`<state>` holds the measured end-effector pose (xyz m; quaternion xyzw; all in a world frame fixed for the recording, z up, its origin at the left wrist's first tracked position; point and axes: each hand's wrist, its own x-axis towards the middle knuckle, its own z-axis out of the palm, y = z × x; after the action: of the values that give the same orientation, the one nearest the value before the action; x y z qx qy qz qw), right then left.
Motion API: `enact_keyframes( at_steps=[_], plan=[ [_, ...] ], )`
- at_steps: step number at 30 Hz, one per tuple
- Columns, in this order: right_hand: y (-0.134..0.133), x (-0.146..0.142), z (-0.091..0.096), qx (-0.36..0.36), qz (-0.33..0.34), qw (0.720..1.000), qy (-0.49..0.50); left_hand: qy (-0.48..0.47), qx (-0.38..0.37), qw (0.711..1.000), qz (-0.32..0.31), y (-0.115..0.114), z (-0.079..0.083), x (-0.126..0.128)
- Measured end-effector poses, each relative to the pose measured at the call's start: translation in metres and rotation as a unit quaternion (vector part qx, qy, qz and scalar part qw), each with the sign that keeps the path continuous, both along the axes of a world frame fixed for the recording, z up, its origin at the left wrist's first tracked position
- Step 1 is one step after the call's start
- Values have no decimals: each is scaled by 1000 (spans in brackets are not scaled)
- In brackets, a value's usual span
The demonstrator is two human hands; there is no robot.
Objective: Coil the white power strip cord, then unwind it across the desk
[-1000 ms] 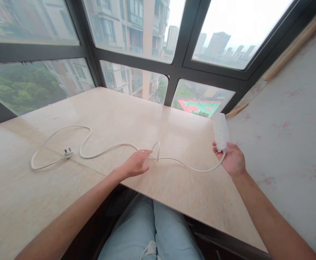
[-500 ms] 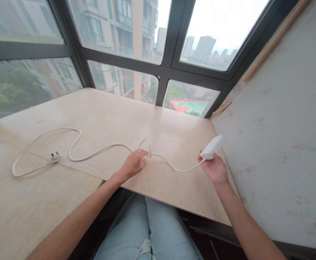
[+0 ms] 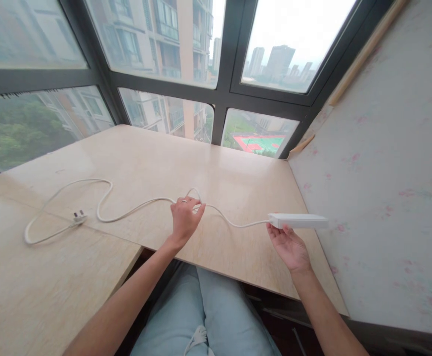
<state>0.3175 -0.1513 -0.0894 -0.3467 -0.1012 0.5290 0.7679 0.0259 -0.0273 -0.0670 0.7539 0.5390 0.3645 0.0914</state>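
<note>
A white power strip [image 3: 298,220] hangs level above the right end of the beige tabletop [image 3: 152,158], pointing right towards the wall. My right hand [image 3: 289,245] holds its left end from below with the fingertips. Its white cord [image 3: 134,211] runs left across the table in loose curves to a plug [image 3: 78,216] lying flat. My left hand [image 3: 185,217] is closed on the cord at a small raised loop near the table's middle.
Large dark-framed windows [image 3: 223,94] ring the table's far edge. A pale flowered wall [image 3: 379,163] rises directly right of the power strip. My legs in light jeans [image 3: 204,316] sit below the table's near edge.
My right hand swung the power strip from pointing away to lying level and pointing right. My left hand closed on the cord's loop.
</note>
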Motion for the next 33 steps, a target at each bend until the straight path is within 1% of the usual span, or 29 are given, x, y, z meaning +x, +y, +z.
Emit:
enact_keyframes(
  at_steps=[1, 3, 7, 9, 13, 17, 23, 28, 33],
  plan=[
    [-2, 1, 0, 0, -10, 1000, -5, 10, 11, 1000, 2, -2, 1, 1],
    [-6, 0, 0, 3, -28, 999, -17, -4, 23, 1000, -19, -6, 3, 2],
    [-8, -10, -7, 7, -35, 999, -20, -104, -7, 992, -73, -16, 5, 7],
    [-6, -21, -12, 8, -26, 1000, -1, -130, -14, 987, -92, -23, 6, 13],
    [-3, -49, -21, 8, -10, 999, 35, -132, 5, 985, -112, -38, 11, 28],
    [-8, -66, -21, 5, -1, 999, 42, -129, 17, 985, -110, -46, 12, 36],
    [-17, -63, -7, 26, 11, 998, 64, -109, 30, 989, -90, -43, 4, 35],
    [-14, -59, -2, 37, 39, 994, 95, -123, 20, 983, -132, -48, 3, 40],
    [-1, -68, -4, 49, 61, 992, 97, -151, 11, 974, -167, -58, 7, 47]
  ],
)
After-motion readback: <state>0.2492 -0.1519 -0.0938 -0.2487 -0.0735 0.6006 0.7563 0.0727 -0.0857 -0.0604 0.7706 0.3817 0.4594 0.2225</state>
